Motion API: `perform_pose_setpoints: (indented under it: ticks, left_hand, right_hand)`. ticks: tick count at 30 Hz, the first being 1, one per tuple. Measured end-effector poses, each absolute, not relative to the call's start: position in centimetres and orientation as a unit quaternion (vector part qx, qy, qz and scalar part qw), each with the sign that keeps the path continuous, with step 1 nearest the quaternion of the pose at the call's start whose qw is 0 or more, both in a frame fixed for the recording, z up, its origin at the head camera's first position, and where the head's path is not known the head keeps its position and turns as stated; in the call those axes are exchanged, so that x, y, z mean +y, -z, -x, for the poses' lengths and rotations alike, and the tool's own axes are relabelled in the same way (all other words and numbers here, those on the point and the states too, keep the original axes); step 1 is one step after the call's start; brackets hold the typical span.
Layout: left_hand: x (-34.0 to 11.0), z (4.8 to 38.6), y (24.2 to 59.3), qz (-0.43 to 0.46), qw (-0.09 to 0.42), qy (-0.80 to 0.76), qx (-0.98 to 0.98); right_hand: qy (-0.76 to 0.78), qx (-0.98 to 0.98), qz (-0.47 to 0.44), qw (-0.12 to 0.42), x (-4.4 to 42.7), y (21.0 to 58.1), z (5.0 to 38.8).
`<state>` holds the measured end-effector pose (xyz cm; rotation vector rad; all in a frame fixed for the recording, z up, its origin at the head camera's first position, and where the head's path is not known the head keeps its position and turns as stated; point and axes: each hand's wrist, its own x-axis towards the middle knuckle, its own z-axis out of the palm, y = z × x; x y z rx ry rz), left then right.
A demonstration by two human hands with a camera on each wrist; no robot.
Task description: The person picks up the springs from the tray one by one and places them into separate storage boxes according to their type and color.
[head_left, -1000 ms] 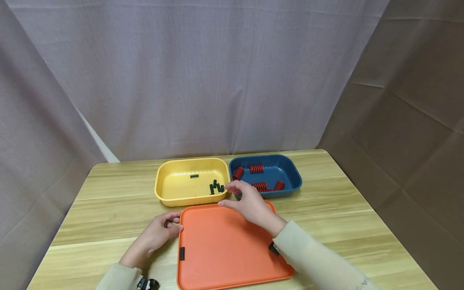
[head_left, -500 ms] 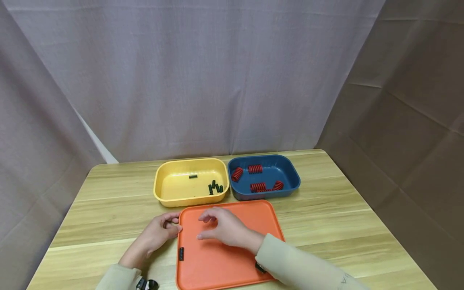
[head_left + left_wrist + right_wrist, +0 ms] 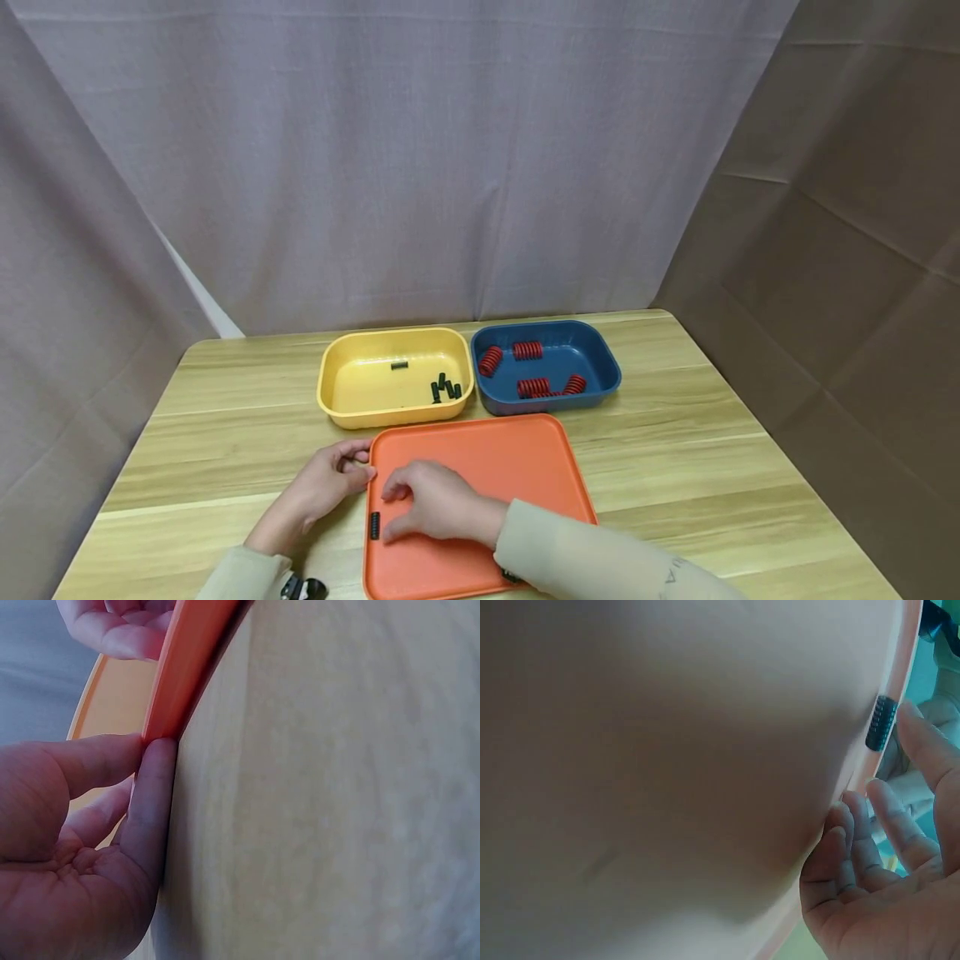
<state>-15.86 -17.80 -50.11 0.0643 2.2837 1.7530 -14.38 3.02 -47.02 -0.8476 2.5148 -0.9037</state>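
Note:
A small black spring (image 3: pixel 374 526) lies along the left rim of the orange tray (image 3: pixel 480 442). My right hand (image 3: pixel 431 504) hovers over the tray just right of this spring, with thumb and fingers apart and nothing held. In the right wrist view the thumb (image 3: pixel 926 742) comes close to the spring (image 3: pixel 881 724); whether it touches cannot be told. At the tray's upper left side, my left hand (image 3: pixel 326 483) holds the rim (image 3: pixel 169 697) between thumb and finger, as the left wrist view shows.
Behind the tray stands a yellow bin (image 3: pixel 360 417) with several black springs (image 3: pixel 441 382). Touching it on the right is a blue bin (image 3: pixel 558 402) with several larger red springs (image 3: pixel 533 387). Grey curtains (image 3: pixel 480 167) hang past the wooden table's (image 3: pixel 712 467) far edge.
My right hand has come from near the bins, left and toward me across the tray, to beside the black spring at the rim. The left hand stays at the tray's edge.

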Motion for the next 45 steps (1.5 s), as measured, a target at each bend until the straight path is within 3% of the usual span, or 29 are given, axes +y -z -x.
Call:
perform_pose_setpoints:
  ticks: [12,30,37,45]
  left_hand:
    - [-17.8,15.8,49.9,-0.024,0.138,-0.605,0.783]
    - [-17.8,15.8,49.9,-0.021,0.138,-0.610,0.780]
    - [-17.7,15.8,49.9,-0.017,0.140,-0.614,0.777]
    - [-17.7,15.8,49.9,-0.018,0.139,-0.618,0.774]
  right_hand:
    - [0.240,0.917,0.293,0.126,1.9,47.6,13.7]
    - [0.195,0.920,0.323,0.106,1.6,47.5,13.5]
    - [0.189,0.917,0.341,0.082,3.3,47.0,14.3]
    - [0.242,0.925,0.290,0.046,6.2,46.2,16.4]
